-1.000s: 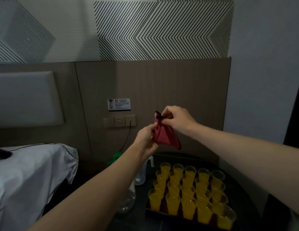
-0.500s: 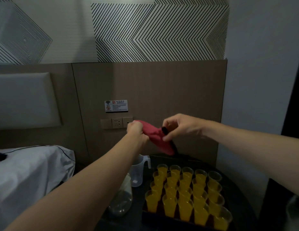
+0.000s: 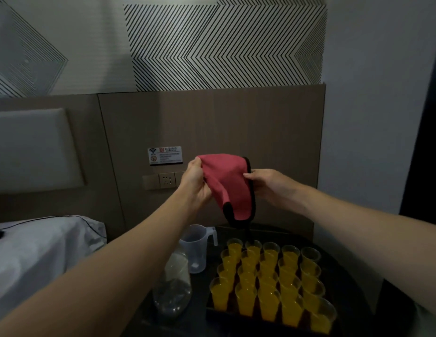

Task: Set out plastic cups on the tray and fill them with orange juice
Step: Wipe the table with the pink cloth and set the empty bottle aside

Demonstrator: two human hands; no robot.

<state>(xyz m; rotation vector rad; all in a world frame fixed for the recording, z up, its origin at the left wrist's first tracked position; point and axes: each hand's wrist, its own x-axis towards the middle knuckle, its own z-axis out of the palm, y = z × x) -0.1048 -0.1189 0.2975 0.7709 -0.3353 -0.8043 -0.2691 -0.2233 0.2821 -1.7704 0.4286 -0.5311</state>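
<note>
At nine o'clock from centre, a white placard (image 3: 165, 155) on the brown wall panel (image 3: 236, 132) shows a Wi-Fi symbol, a no-smoking sign and unreadably small lettering.

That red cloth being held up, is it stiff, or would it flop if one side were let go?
Probably floppy: the red cloth sags and folds between the left hand and right hand, its lower end drooping above the cups. It likely is light, since pinches at its edges seem enough to hold it.

Left hand (image 3: 196, 183), right hand (image 3: 268, 188) — 2 pinching grips
</note>
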